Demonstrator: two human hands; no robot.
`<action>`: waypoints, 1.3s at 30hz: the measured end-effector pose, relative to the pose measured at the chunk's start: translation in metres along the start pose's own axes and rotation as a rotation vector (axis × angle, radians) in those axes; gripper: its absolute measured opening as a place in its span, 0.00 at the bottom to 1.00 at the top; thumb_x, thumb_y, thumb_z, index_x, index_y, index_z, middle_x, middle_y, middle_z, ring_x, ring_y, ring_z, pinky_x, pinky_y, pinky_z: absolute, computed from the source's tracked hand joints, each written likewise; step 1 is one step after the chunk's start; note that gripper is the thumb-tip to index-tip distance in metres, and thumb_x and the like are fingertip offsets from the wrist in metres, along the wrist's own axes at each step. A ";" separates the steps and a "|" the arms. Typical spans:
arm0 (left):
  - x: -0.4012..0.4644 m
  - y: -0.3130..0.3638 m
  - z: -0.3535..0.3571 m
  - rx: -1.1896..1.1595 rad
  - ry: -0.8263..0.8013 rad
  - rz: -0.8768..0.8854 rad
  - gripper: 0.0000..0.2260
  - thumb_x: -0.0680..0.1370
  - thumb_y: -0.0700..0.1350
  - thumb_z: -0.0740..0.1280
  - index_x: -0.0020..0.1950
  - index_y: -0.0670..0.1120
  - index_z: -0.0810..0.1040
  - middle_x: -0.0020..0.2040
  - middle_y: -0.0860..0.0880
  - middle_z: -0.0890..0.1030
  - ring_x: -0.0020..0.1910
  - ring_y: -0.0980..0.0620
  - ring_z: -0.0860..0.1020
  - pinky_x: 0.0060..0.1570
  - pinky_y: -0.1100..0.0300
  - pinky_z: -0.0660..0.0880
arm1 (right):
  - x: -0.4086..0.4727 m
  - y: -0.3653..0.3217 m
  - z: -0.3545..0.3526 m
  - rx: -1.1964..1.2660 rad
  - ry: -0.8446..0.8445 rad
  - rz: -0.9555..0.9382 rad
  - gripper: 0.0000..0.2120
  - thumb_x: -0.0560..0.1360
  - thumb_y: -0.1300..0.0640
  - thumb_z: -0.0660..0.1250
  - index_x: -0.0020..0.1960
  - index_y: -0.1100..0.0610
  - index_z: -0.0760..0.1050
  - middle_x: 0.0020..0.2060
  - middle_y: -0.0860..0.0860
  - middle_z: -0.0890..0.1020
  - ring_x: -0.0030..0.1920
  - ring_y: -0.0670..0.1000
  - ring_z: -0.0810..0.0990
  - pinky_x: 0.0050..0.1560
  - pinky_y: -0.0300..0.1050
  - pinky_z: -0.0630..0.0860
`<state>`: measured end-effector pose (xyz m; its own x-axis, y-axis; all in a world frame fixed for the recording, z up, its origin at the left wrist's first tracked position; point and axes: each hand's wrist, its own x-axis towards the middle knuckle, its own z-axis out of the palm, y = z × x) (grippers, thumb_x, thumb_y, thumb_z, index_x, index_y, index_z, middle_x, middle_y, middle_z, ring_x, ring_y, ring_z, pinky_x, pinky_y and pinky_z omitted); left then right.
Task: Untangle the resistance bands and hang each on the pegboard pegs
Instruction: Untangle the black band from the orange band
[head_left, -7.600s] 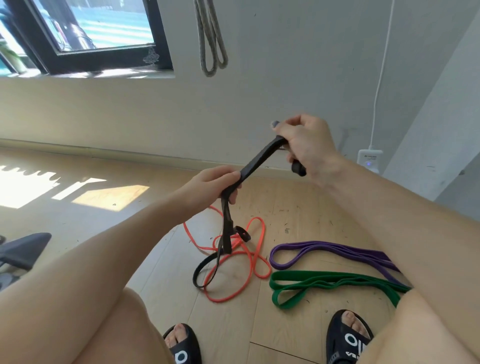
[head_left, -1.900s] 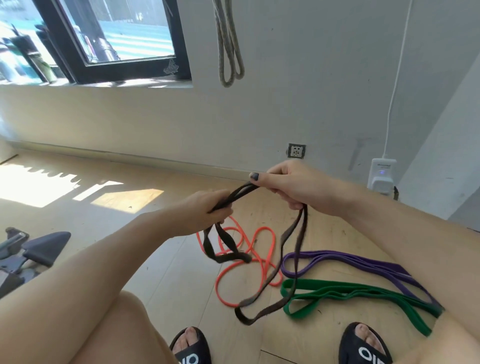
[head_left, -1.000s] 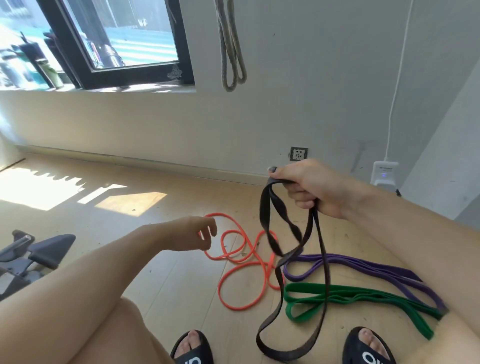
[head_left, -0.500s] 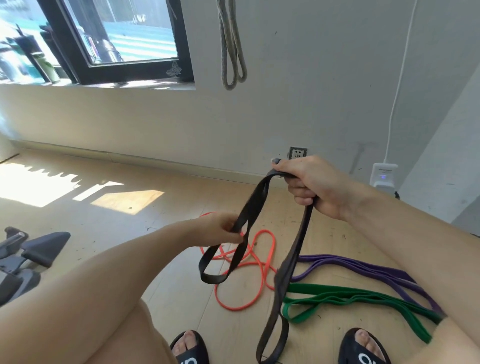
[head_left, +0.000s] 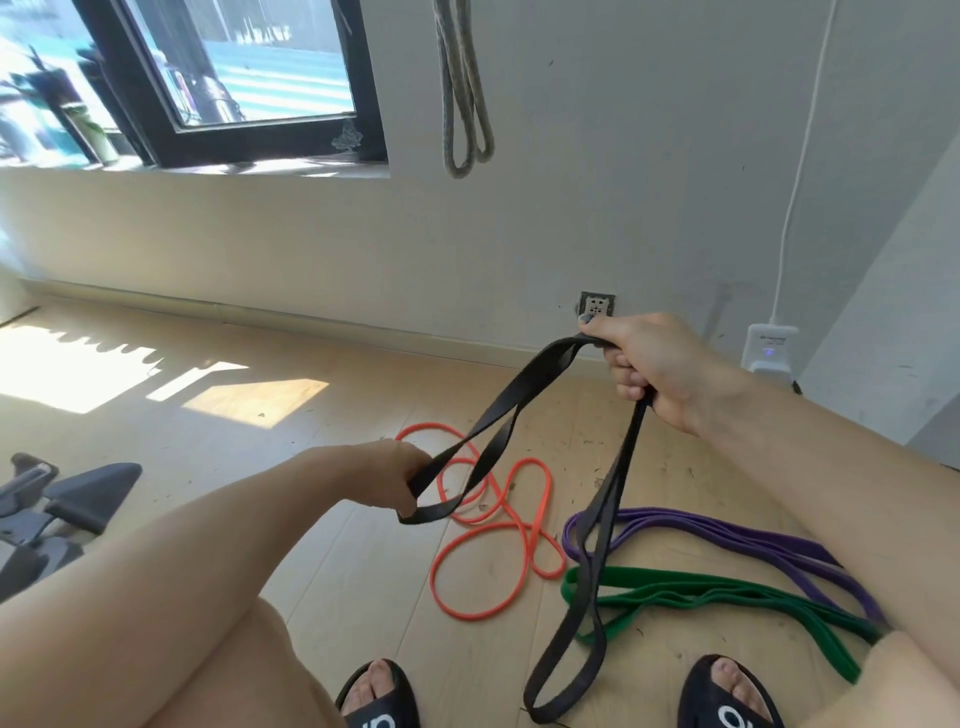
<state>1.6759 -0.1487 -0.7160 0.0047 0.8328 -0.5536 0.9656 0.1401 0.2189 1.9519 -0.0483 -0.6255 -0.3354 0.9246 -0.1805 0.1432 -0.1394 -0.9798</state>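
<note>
Our right hand (head_left: 647, 364) is closed in a fist around the black band (head_left: 519, 395), held up in front of the wall socket (head_left: 597, 305). From that fist one stretch slopes down to our left hand (head_left: 387, 480), which is curled shut on a short loop of the same band, and a long doubled loop hangs down to the floor (head_left: 311, 426) between our two sandals (head_left: 382, 699). Beneath the black band, the orange band (head_left: 498, 525) lies in loose coils on the floor, with the purple band (head_left: 727, 535) and the green band (head_left: 701, 597) stretched out flat to its right. High above the orange band, a grey band (head_left: 462, 88) hangs on the wall beside the window (head_left: 234, 67)
</note>
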 end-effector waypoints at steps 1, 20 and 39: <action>0.000 -0.001 0.000 -0.003 0.055 -0.002 0.07 0.77 0.41 0.70 0.53 0.44 0.76 0.53 0.43 0.82 0.52 0.44 0.82 0.46 0.58 0.79 | 0.002 0.002 0.000 -0.019 0.007 0.007 0.09 0.80 0.54 0.69 0.43 0.55 0.73 0.24 0.47 0.62 0.22 0.45 0.58 0.22 0.38 0.58; -0.012 -0.022 -0.008 -0.262 0.103 -0.117 0.05 0.78 0.43 0.71 0.46 0.47 0.76 0.44 0.46 0.80 0.40 0.51 0.77 0.40 0.62 0.76 | 0.010 0.014 -0.006 -0.199 0.006 0.064 0.07 0.79 0.55 0.70 0.52 0.57 0.75 0.25 0.48 0.63 0.22 0.45 0.59 0.21 0.38 0.58; -0.012 -0.026 -0.009 -0.341 0.174 -0.248 0.08 0.81 0.42 0.68 0.47 0.44 0.70 0.43 0.44 0.81 0.33 0.50 0.83 0.32 0.62 0.79 | 0.000 0.008 -0.005 -0.239 -0.107 0.060 0.08 0.79 0.55 0.71 0.45 0.58 0.75 0.24 0.47 0.64 0.22 0.45 0.59 0.22 0.38 0.57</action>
<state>1.6486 -0.1572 -0.7082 -0.2877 0.8254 -0.4857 0.7914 0.4905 0.3648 1.9575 -0.0483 -0.6333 -0.4144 0.8727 -0.2582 0.3773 -0.0934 -0.9214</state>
